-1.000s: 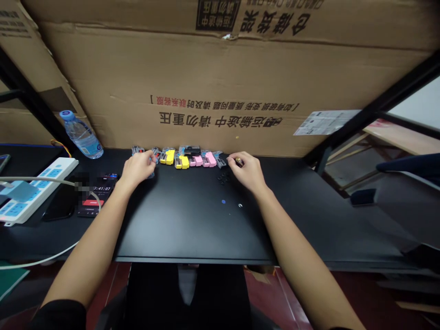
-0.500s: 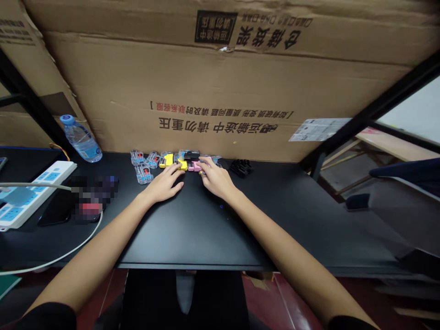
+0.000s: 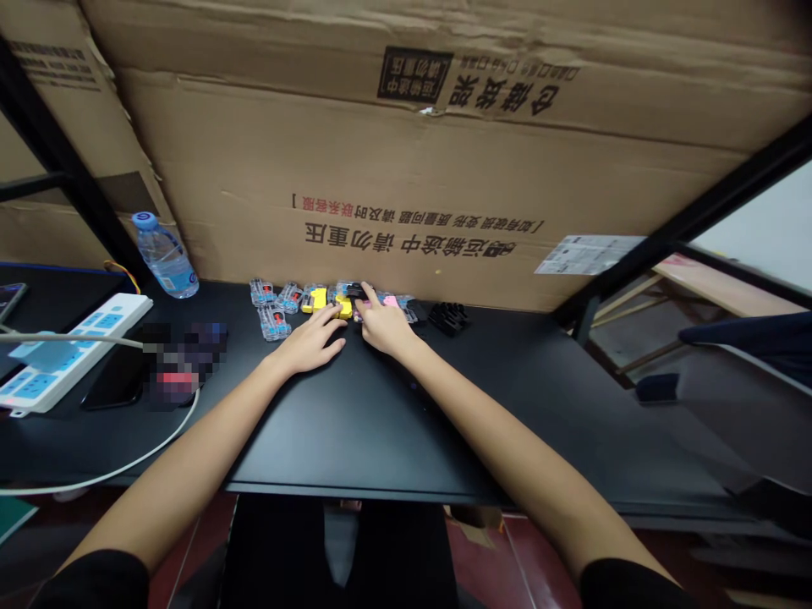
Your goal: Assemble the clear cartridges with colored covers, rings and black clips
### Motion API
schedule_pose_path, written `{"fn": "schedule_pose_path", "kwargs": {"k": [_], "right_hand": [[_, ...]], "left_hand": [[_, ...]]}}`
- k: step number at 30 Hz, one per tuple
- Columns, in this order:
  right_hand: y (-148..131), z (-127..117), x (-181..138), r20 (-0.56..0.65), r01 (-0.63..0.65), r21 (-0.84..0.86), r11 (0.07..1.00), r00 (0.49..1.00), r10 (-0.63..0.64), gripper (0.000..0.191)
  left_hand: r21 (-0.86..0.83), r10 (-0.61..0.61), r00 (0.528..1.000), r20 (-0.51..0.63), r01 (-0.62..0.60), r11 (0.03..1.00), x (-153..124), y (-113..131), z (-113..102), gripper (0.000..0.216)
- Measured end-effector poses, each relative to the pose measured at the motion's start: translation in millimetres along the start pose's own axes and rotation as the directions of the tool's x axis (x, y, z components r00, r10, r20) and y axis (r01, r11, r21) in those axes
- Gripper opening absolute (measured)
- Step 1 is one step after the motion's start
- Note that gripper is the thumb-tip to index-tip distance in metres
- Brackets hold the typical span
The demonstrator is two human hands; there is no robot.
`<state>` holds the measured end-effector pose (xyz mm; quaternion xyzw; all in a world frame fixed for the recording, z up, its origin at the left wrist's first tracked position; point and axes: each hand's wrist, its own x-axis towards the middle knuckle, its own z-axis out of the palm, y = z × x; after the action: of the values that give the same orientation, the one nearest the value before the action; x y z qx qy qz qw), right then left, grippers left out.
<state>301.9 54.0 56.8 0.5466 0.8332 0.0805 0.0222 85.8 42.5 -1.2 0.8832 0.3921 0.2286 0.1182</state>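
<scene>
Along the back of the black desk, small clear plastic pieces with blue and red insides [image 3: 274,322] sit in a row with yellow pieces [image 3: 343,307] and a pink piece [image 3: 388,301]. My left hand [image 3: 310,342] rests at the front of the yellow pieces, fingers spread and fingertips against them. Beside it, my right hand [image 3: 386,328] stretches its index finger onto a small black piece [image 3: 355,291] on top of the row. Its other fingers are bent and partly hidden above the pink piece. Black clip-like parts [image 3: 450,317] lie just to the right.
A tall cardboard sheet [image 3: 406,161] stands right behind the row. On the left are a water bottle [image 3: 166,255], a white power strip [image 3: 76,351], a dark phone [image 3: 117,376] and a white cable [image 3: 158,452]. A black metal frame post [image 3: 634,262] rises at the right.
My right hand has shifted left relative to the pieces, its index finger now on the black piece, and more of the pink piece shows. My left hand stays at the yellow pieces. The view has tilted slightly.
</scene>
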Motion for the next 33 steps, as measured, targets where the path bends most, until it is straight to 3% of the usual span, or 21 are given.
{"fn": "schedule_pose_path", "kwargs": {"k": [4,7,10,12,16,20,24,28,33], "right_hand": [[1,-3,-5,-0.062,0.002,0.062,0.998,0.998,0.002,0.053],[4,1,-22,-0.221,0.031,0.239,0.970,0.975,0.024,0.048],[5,11,-41,-0.430,0.162,0.495,0.854,0.899,0.079,0.039],[5,18,-49,-0.499,0.262,0.637,0.724,0.857,0.129,0.033],[4,26,-53,-0.447,0.313,0.820,0.479,0.874,0.193,0.022],[10,26,-54,-0.328,0.248,0.903,0.352,0.926,0.189,0.029],[15,23,-59,-0.305,0.229,0.883,0.409,0.943,0.130,0.046],[13,24,-60,-0.279,0.197,0.848,0.492,0.955,0.099,0.043],[6,19,-60,-0.249,0.156,0.887,0.435,0.954,0.166,0.037]], "left_hand": [[-0.030,0.001,1.000,-0.028,-0.002,1.000,1,3,-2,0.040],[-0.078,-0.008,0.989,-0.145,-0.004,0.997,4,6,-8,0.033],[-0.271,-0.150,0.938,-0.311,0.063,0.960,8,9,-12,0.028],[-0.488,-0.256,0.918,-0.302,0.081,0.869,11,10,-10,0.034],[-0.732,-0.257,0.950,-0.177,0.048,0.680,13,11,-1,0.044],[-0.760,-0.245,0.959,-0.143,0.052,0.648,12,15,-1,0.045],[-0.747,-0.241,0.964,-0.110,0.080,0.660,10,21,-10,0.049],[-0.693,-0.229,0.968,-0.106,0.094,0.715,8,24,-16,0.052],[-0.562,-0.197,0.971,-0.137,0.088,0.823,8,26,-24,0.048]]}}
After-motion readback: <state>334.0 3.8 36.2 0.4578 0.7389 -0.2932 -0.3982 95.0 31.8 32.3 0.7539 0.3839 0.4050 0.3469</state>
